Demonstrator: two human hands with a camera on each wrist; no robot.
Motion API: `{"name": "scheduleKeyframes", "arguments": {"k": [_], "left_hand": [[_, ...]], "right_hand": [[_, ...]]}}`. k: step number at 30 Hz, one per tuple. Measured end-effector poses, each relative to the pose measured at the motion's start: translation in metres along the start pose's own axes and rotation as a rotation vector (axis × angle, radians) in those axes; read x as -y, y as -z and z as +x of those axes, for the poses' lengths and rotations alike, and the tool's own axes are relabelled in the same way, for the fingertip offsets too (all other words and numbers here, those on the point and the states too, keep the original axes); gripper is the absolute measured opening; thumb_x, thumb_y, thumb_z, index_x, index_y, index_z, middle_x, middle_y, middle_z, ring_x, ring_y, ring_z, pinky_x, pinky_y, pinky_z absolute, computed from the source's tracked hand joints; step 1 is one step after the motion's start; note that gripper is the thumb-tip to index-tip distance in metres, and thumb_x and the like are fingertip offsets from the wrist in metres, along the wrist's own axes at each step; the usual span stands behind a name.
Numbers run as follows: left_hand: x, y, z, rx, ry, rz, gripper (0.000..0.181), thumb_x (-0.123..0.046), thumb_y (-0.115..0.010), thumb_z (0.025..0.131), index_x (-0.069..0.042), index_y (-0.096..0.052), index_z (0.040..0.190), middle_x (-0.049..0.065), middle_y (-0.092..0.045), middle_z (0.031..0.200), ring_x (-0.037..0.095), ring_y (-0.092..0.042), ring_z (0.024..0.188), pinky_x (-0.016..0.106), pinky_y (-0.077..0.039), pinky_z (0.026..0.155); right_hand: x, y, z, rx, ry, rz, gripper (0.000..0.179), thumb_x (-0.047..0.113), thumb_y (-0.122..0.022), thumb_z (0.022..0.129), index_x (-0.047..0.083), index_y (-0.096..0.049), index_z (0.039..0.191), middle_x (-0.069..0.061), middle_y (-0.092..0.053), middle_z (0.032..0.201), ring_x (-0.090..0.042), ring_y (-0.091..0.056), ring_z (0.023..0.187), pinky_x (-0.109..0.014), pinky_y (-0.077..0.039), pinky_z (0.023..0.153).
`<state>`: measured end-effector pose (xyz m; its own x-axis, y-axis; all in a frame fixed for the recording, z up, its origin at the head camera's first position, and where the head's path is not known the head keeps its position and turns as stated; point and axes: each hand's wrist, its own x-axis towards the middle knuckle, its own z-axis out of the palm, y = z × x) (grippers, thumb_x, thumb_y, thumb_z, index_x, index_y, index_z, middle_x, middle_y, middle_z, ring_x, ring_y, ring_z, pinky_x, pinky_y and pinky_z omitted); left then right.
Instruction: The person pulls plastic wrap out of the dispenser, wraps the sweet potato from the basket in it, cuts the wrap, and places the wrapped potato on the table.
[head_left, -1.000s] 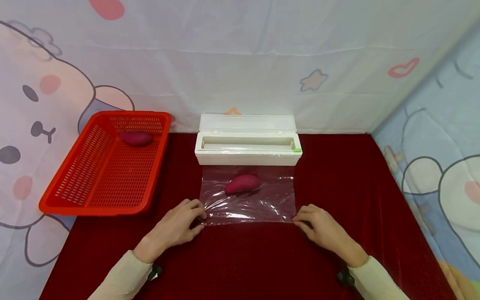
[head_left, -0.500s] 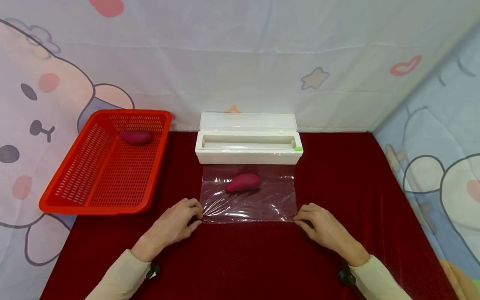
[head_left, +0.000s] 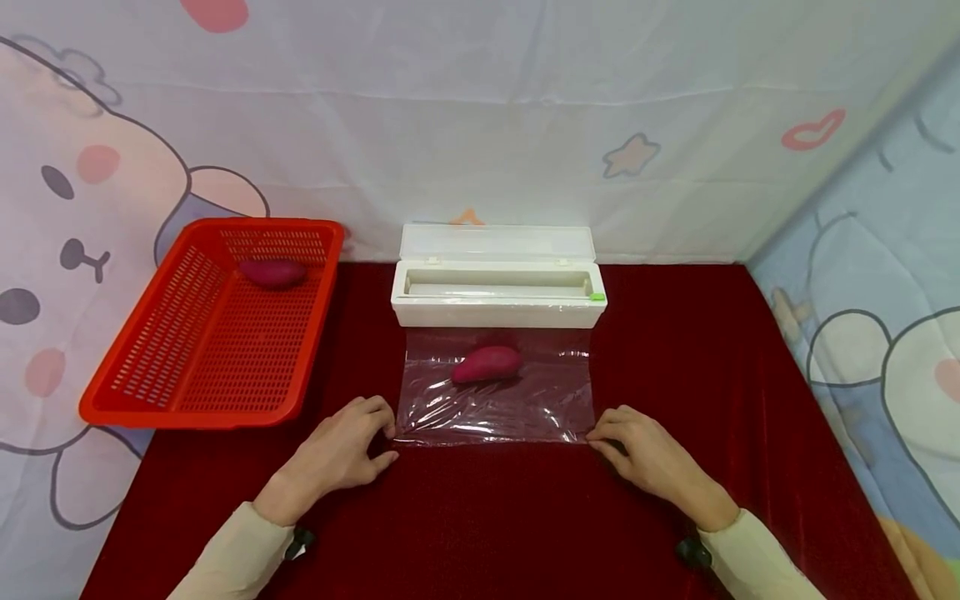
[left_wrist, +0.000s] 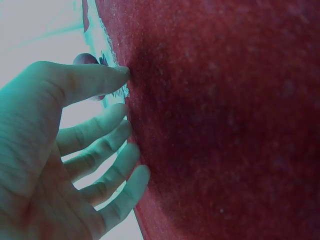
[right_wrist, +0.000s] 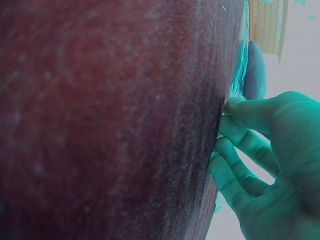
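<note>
A sheet of clear plastic wrap (head_left: 555,408) stretches over the dark red cloth from a white wrap dispenser (head_left: 498,315) with its lid up. On the sheet lies a purple sweet potato (head_left: 486,365). My left hand (head_left: 330,454) rests at the sheet's front left corner. In the left wrist view its thumb (left_wrist: 95,82) stands apart from the relaxed fingers, nothing gripped between them. At the front right corner my right hand (head_left: 652,462) pinches the wrap's edge between thumb and forefinger, also seen in the right wrist view, where the sweet potato (right_wrist: 255,72) shows behind.
To the left, a red plastic basket (head_left: 303,367) holds another purple sweet potato (head_left: 273,273). A printed cloth wall (head_left: 495,142) rises behind the dispenser, and a second one (head_left: 885,275) borders the right side. Dark red cloth (head_left: 495,525) covers the table.
My left hand has let go of the wrap's left corner and moved slightly left, its thumb spreading from the fingers. The right hand keeps its pinch in place. The sweet potato lies still.
</note>
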<state>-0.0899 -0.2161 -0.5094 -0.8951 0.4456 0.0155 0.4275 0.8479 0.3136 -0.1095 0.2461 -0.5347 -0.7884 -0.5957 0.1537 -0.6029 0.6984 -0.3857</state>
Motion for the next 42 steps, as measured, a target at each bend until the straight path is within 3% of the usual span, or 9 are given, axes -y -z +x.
{"name": "scheduleKeyframes", "arguments": {"k": [9, 23, 31, 42], "left_hand": [[-0.003, -0.004, 0.001, -0.024, 0.044, -0.004, 0.023, -0.025, -0.09, 0.085, -0.02, -0.067, 0.085, -0.006, -0.065, 0.103, 0.014, -0.058, 0.091, 0.027, -0.05, 0.064], [-0.007, -0.004, 0.002, -0.039, 0.037, -0.024, 0.019, -0.015, -0.083, 0.09, -0.021, -0.066, 0.084, -0.007, -0.065, 0.1, 0.011, -0.056, 0.088, 0.025, -0.049, 0.065], [-0.005, 0.003, 0.0, -0.066, 0.026, -0.042, 0.015, -0.015, -0.081, 0.092, -0.021, -0.067, 0.09, -0.009, -0.065, 0.101, 0.009, -0.054, 0.086, 0.024, -0.048, 0.066], [-0.004, 0.015, 0.001, -0.109, 0.021, -0.055, 0.012, -0.014, -0.079, 0.094, -0.022, -0.07, 0.093, -0.009, -0.066, 0.101, 0.009, -0.056, 0.086, 0.027, -0.053, 0.07]], "right_hand": [[0.0, 0.0, -0.001, -0.001, 0.008, -0.002, 0.01, 0.01, -0.082, 0.093, 0.014, -0.085, 0.102, 0.01, -0.073, 0.098, -0.006, -0.063, 0.091, -0.028, -0.06, 0.081], [0.001, 0.001, -0.001, 0.001, 0.012, -0.012, 0.01, 0.011, -0.083, 0.093, 0.015, -0.085, 0.101, 0.011, -0.072, 0.097, -0.005, -0.063, 0.091, -0.027, -0.06, 0.081], [0.006, 0.004, -0.001, -0.001, -0.009, -0.006, 0.01, 0.01, -0.082, 0.094, 0.016, -0.083, 0.101, 0.012, -0.07, 0.098, -0.003, -0.062, 0.09, -0.027, -0.06, 0.08], [0.009, 0.011, 0.001, -0.086, -0.008, -0.003, 0.012, 0.009, -0.08, 0.095, 0.018, -0.078, 0.102, 0.011, -0.069, 0.099, -0.002, -0.062, 0.087, -0.028, -0.06, 0.076]]}}
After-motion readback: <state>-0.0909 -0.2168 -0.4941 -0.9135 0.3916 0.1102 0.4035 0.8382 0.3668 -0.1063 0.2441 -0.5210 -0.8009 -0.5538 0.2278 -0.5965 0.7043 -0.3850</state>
